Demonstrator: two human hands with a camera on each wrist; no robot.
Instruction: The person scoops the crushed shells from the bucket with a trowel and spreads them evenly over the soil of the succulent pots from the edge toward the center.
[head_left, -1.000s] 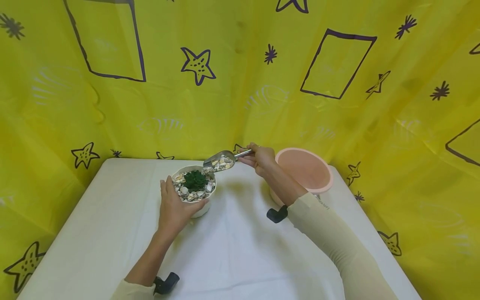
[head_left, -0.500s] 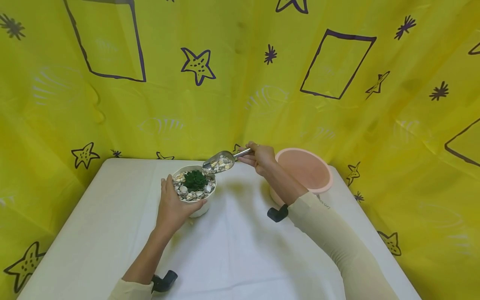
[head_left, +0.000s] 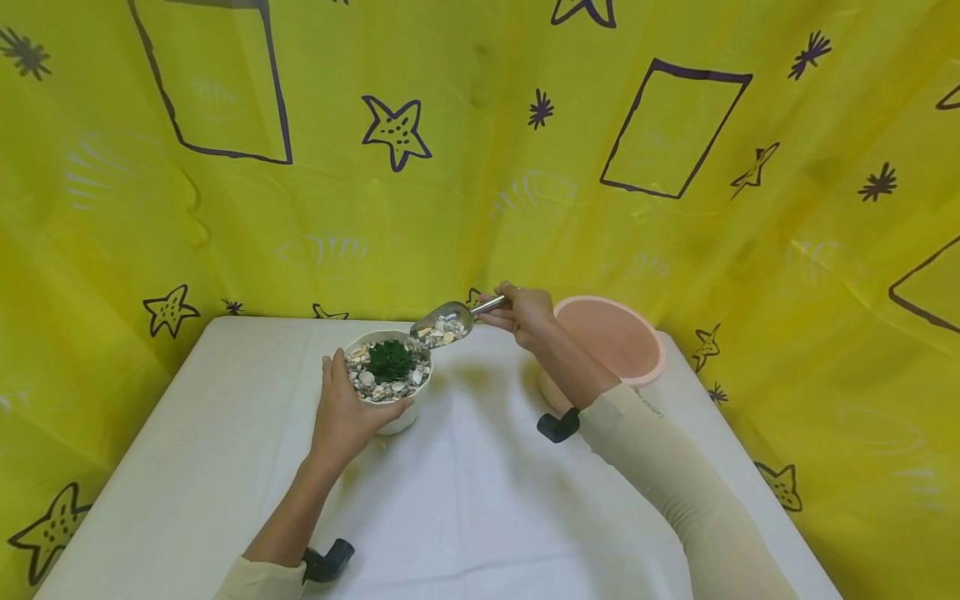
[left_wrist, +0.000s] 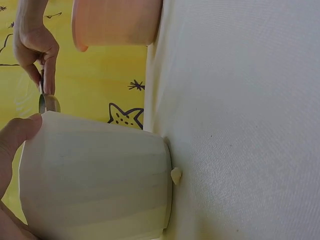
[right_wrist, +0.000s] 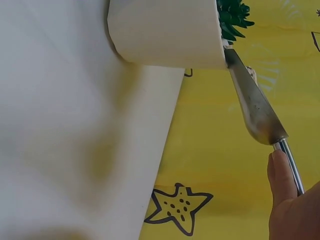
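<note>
My left hand (head_left: 348,417) grips a white pot (left_wrist: 100,175) by its rim, fingers along the left side and thumb at the front. A green succulent (head_left: 391,360) sits in it, ringed by small stones and shell pieces (head_left: 367,380). With my right hand (head_left: 528,317) I hold a metal scoop (right_wrist: 257,112) by its handle. Mixed pebbles (head_left: 442,332) fill part of the scoop. Its tip reaches the pot's right rim, tilted down toward the plant; the right wrist view shows the tip at the rim beside the leaves.
Behind my right forearm stands a pink tub (head_left: 661,367), partly hidden by the arm. One small pale chip (left_wrist: 176,175) lies against the pot's base on the white-covered table (head_left: 465,500). A yellow patterned curtain (head_left: 465,208) hangs close along the back and sides.
My right hand and the scoop have shifted very slightly right over the last half second. The left hand and pot have barely moved.
</note>
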